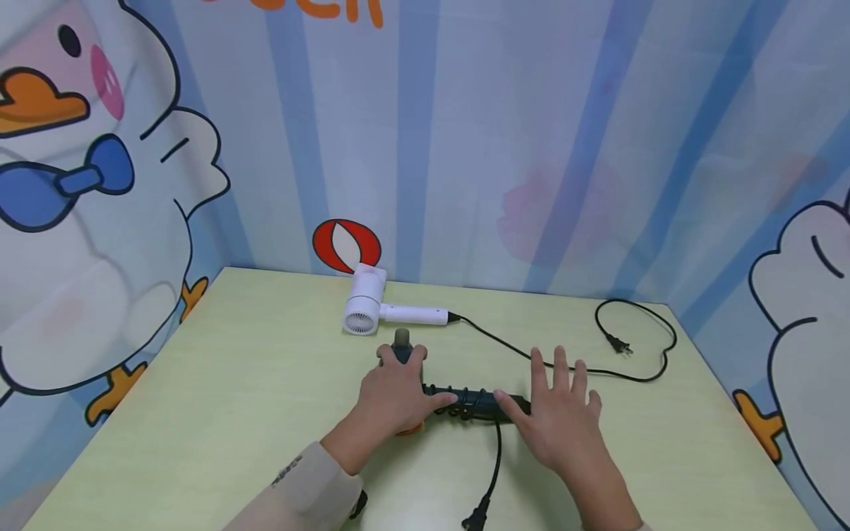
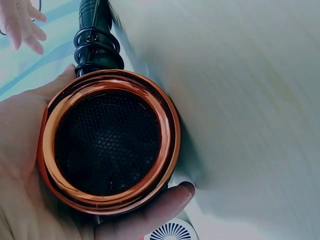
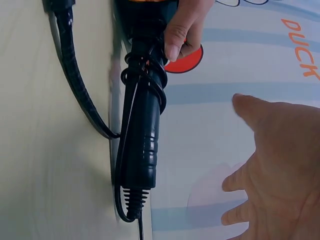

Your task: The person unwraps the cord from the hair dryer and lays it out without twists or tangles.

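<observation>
A black hair dryer (image 1: pixel 474 404) lies at the front middle, its handle pointing right and its own cord coiled round the handle. My left hand (image 1: pixel 396 394) grips the dryer's barrel, thumb on one side and fingers round the other. A copper-coloured rim (image 2: pixel 172 135) circles the dark mesh at the barrel's rear in the left wrist view. Over the handle's end, my right hand (image 1: pixel 561 424) spreads its fingers; the right wrist view shows it apart from the handle (image 3: pixel 140 135). From the coils a loose length of cord runs toward me, ending in a plug (image 1: pixel 476 516).
Farther back on the pale table (image 1: pixel 232 383) lies a white hair dryer (image 1: pixel 415 316). Its black cord (image 1: pixel 624 375) trails right and loops to a plug (image 1: pixel 619 344). A printed cloth backdrop (image 1: pixel 458 147) rises behind the table's back edge.
</observation>
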`<state>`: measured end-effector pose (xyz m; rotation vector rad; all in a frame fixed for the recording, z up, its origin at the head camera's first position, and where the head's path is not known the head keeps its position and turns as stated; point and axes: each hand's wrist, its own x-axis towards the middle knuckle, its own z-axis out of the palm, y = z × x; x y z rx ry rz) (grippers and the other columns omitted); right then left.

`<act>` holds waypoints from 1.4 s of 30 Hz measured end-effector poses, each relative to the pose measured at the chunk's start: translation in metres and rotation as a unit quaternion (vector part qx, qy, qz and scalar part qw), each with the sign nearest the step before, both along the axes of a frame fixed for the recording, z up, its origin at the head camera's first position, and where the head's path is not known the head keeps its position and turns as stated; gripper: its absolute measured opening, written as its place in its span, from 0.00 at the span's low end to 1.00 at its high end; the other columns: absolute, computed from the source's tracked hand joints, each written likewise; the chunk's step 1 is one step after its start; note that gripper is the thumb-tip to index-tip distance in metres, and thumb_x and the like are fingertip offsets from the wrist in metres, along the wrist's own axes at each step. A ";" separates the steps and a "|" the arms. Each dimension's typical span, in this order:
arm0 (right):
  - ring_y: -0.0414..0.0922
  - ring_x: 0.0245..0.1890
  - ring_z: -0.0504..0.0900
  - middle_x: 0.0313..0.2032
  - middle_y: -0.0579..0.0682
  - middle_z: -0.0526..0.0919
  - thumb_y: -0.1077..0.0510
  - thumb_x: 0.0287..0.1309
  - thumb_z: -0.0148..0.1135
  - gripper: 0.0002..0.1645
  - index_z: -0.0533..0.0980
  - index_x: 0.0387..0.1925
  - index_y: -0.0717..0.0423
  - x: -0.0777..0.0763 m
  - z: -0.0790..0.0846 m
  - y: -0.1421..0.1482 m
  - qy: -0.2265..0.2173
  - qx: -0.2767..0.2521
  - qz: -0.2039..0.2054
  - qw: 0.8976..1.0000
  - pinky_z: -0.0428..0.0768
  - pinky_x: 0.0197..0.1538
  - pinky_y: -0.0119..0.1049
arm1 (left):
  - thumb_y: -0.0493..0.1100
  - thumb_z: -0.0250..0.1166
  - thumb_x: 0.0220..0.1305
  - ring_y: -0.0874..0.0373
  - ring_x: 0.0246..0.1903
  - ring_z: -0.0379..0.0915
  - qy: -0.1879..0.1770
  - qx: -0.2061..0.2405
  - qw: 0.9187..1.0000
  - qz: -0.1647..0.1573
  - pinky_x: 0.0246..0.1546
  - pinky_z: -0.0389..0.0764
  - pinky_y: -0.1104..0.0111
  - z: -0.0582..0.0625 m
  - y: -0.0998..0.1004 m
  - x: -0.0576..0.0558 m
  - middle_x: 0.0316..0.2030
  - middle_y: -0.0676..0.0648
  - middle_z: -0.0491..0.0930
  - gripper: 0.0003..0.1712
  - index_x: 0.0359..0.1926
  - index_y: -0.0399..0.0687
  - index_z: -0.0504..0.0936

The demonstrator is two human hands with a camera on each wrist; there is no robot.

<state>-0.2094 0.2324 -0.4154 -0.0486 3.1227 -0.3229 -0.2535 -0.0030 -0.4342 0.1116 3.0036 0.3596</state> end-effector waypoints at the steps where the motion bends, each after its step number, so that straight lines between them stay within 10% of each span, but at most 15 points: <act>1: 0.75 0.75 0.40 0.78 0.69 0.39 0.15 0.61 0.32 0.64 0.45 0.81 0.55 0.001 -0.001 -0.001 -0.001 0.001 0.001 1.000 0.53 0.63 0.78 | 0.83 0.59 0.52 0.51 0.19 0.71 0.000 0.000 1.000 0.000 0.21 0.72 0.61 0.000 0.000 0.000 0.66 0.26 0.59 0.58 0.76 0.60 0.60; 12: 0.71 0.62 0.64 0.65 0.72 0.63 0.29 0.66 0.55 0.49 0.66 0.69 0.66 0.019 -0.011 -0.023 -0.009 -0.019 0.025 0.999 0.77 0.50 0.63 | 0.83 0.59 0.52 0.51 0.18 0.71 0.002 -0.001 1.000 -0.002 0.22 0.74 0.61 -0.002 0.001 -0.005 0.67 0.25 0.59 0.59 0.77 0.59 0.59; 24: 0.65 0.55 0.74 0.57 0.69 0.72 0.31 0.58 0.66 0.51 0.70 0.64 0.70 0.030 -0.032 -0.045 -0.088 -0.009 0.032 0.996 0.78 0.55 0.58 | 0.83 0.60 0.51 0.51 0.18 0.71 -0.001 0.004 1.000 0.002 0.21 0.73 0.61 -0.002 0.001 -0.003 0.65 0.26 0.60 0.58 0.76 0.59 0.60; 33: 0.50 0.29 0.81 0.32 0.59 0.78 0.66 0.57 0.71 0.13 0.77 0.40 0.69 0.039 -0.040 -0.060 -0.135 -0.013 0.065 0.989 0.83 0.37 0.47 | 0.83 0.60 0.52 0.51 0.16 0.70 0.000 0.015 1.000 0.006 0.19 0.70 0.61 -0.003 0.001 -0.003 0.65 0.26 0.59 0.58 0.76 0.59 0.60; 42: 0.47 0.23 0.76 0.25 0.55 0.75 0.71 0.52 0.69 0.06 0.77 0.29 0.67 0.045 -0.038 -0.063 -0.099 -0.014 0.062 0.993 0.80 0.30 0.44 | 0.82 0.60 0.52 0.51 0.16 0.70 0.003 0.020 1.000 0.004 0.19 0.70 0.61 0.000 0.001 -0.002 0.65 0.26 0.60 0.57 0.75 0.59 0.61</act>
